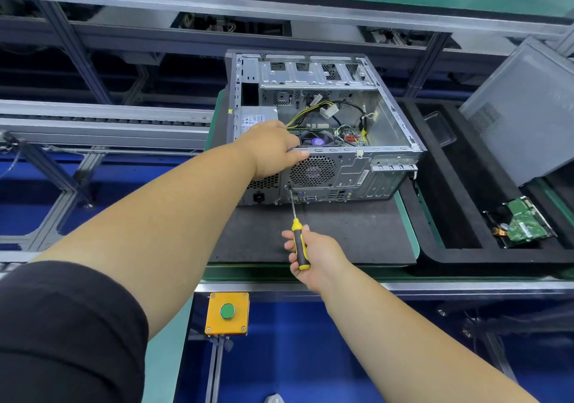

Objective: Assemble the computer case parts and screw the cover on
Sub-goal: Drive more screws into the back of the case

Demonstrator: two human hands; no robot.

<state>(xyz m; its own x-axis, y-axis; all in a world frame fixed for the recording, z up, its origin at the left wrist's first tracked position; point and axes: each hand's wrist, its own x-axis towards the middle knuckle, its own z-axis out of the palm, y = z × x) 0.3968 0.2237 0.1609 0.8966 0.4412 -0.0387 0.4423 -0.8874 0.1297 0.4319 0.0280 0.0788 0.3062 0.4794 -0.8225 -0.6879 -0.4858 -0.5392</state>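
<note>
An open computer case [357, 166] lies on its side on a dark foam mat [341, 234], its rear panel facing me and its inside showing cables, a fan and a power supply. My left hand [273, 150] grips the top rear edge of the case near the power supply. My right hand [310, 253] holds a yellow-and-black screwdriver [298, 241]; the tip touches the rear panel just below the round fan grille. The grey side cover [525, 113] leans at the right, apart from the case.
A black foam tray [459, 253] on the right holds a hard drive with a green circuit board [525, 224]. A yellow box with a green button [227, 312] is mounted below the bench edge. Conveyor rails run along the left and the back.
</note>
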